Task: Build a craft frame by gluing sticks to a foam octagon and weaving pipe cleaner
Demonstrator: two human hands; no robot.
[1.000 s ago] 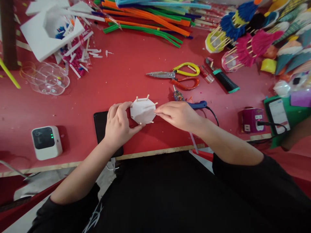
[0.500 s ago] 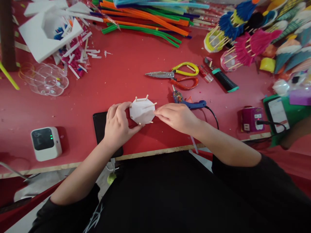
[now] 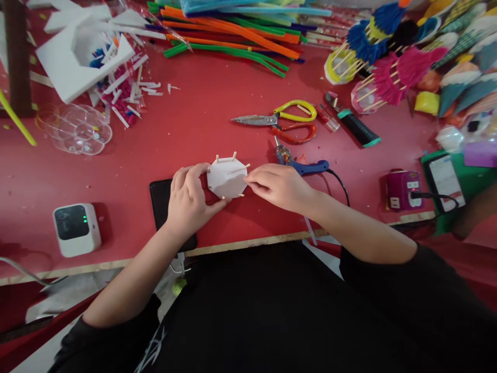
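Observation:
A white foam hexagon (image 3: 226, 177) with short wooden sticks poking from its edges lies on the red table (image 3: 202, 124). My left hand (image 3: 189, 199) grips its left side, thumb under the lower edge and fingers curled over the top. Fingers of my right hand (image 3: 280, 185) are pinched together at the hexagon's right edge, by a small wooden stick there. A black phone (image 3: 161, 204) lies partly under my left hand.
Scissors (image 3: 281, 119) with yellow and red handles and a blue glue gun (image 3: 306, 166) lie just beyond my right hand. A white device (image 3: 76, 228) sits near the front left edge. Pipe cleaners (image 3: 233, 31), foam scraps (image 3: 83, 54) and tassel crafts (image 3: 388, 67) fill the far side.
Hardly anything has moved. Both hands stay at the hexagon; my right fingers have shifted very slightly along its right edge.

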